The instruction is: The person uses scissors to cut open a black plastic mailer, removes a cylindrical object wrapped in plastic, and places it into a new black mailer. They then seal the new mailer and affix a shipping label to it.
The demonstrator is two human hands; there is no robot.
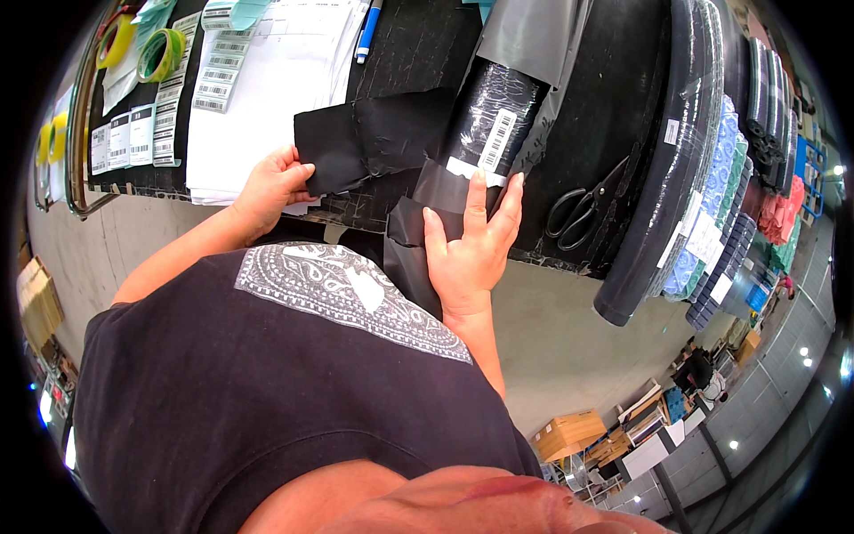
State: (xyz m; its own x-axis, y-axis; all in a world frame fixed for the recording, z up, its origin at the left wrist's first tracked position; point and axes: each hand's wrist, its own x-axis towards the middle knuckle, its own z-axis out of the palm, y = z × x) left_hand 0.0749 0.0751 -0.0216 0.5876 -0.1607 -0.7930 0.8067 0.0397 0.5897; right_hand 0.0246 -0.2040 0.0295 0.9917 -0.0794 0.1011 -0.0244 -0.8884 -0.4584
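A plastic-wrapped dark roll (pixel 487 120) with a white barcode label lies on the black table, its far end inside a dark grey plastic bag (pixel 534 40). More grey plastic covers its near end. My right hand (pixel 471 236) presses on this near end with fingers spread, fingertips by the label's lower edge. My left hand (pixel 277 189) pinches the left edge of a creased black plastic sheet (pixel 400 133) between thumb and fingers. The sheet stretches right to the roll; I cannot tell whether it is joined to the wrapping.
Black scissors (pixel 578 214) lie right of the roll. Beyond them stand long wrapped fabric rolls (pixel 663 178). To the left are white papers (pixel 267 107), barcode label strips (pixel 218 76), tape rolls (pixel 160 55) and a blue marker (pixel 367 36). The table's metal rail (pixel 80 191) bounds the left corner.
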